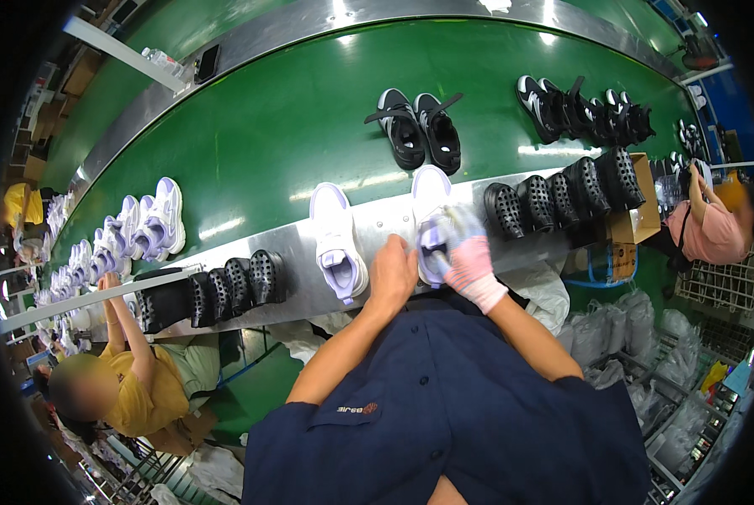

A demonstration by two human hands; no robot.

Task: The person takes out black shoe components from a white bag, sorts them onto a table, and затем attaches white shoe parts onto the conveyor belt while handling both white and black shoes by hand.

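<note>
A white and lavender sneaker stands on the metal ledge in front of me, toe pointing away. My bare left hand is beside its left edge, fingers curled together; whatever they hold, if anything, is too small to make out. Over the shoe's opening and right side lies my right hand, in a white and pink knitted glove. Its fingers are smeared by motion and hide part of the shoe. The matching sneaker stands apart, left of my left hand, with its lavender lining showing.
Black perforated shoe forms line the ledge on both sides. On the green belt are a pair of black sneakers, more black shoes and a row of lavender sneakers. A cardboard box is at right. Co-workers sit left and right.
</note>
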